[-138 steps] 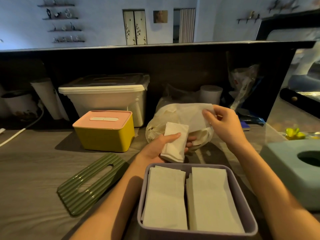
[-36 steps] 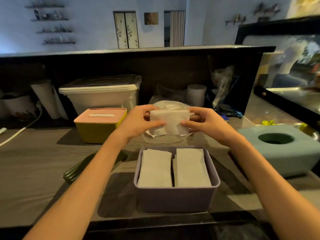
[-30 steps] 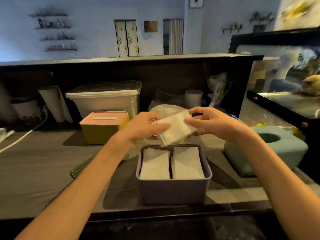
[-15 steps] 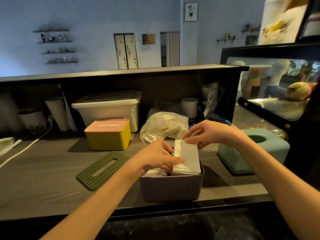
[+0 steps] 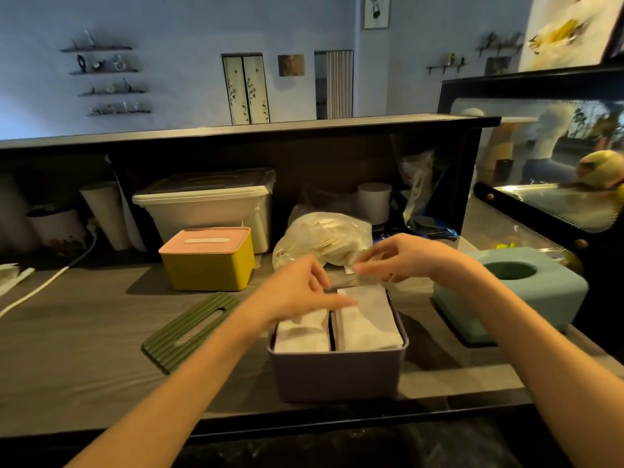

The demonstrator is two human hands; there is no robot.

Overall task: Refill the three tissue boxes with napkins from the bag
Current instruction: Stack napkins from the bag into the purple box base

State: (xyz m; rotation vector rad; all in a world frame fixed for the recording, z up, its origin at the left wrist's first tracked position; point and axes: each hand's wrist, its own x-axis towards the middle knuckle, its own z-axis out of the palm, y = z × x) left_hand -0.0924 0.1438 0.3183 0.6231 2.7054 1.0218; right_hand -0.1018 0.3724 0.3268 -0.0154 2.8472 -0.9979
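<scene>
Bare tabletop [image 5: 84, 336] lies open left of the left hand [image 5: 297, 293], broken only by the green lid [image 5: 190, 329]. Beyond both hands the napkin bag [image 5: 320, 239] and yellow box [image 5: 207, 261] close the way. Right of the right hand [image 5: 410, 258] the blue box [image 5: 526, 292] stands, seemingly leaving a narrow gap beside the purple box [image 5: 337, 376].

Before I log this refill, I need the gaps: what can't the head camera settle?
- Right hand: motion-blurred; whether it pinches a napkin is unclear.
- Purple box: the left hand covers the stacks' far ends.
- Teal box: dark opening, contents unseen.
- Yellow box: lid on.
</scene>
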